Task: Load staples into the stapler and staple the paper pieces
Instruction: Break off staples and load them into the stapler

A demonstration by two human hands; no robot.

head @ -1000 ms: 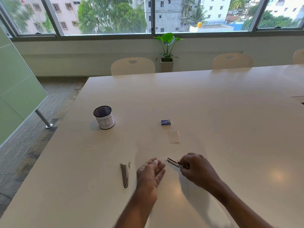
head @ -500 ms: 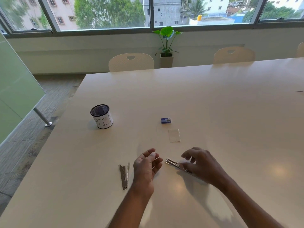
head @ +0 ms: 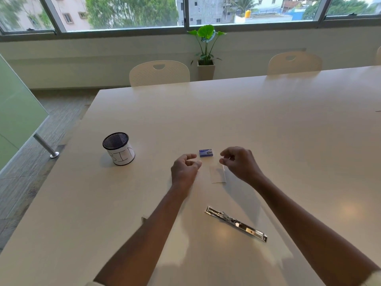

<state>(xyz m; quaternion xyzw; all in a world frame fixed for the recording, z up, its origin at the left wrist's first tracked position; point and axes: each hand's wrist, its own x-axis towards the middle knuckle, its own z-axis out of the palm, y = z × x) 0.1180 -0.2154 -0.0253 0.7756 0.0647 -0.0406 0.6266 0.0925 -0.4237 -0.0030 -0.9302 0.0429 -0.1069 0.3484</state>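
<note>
The metal stapler piece [head: 237,223] lies flat on the white table [head: 288,141], nearer to me than both hands and held by neither. A small blue staple box [head: 206,153] sits farther out, between my two hands. My left hand [head: 185,168] hovers just left of the box with its fingers loosely curled, holding nothing. My right hand [head: 240,164] is to the right of the box, fingers loosely curled, its fingertips at the top right corner of the small paper piece [head: 216,174]. Whether they touch the paper I cannot tell.
A black mesh cup with a white paper label [head: 119,148] stands to the left. A second metal piece [head: 143,219] is almost wholly hidden under my left forearm. Chairs [head: 159,73] line the table's far side, with a potted plant [head: 206,50] by the window.
My right hand has let go of the stapler piece, which now lies on the table. Both hands have moved forward to the staple box and the paper.
</note>
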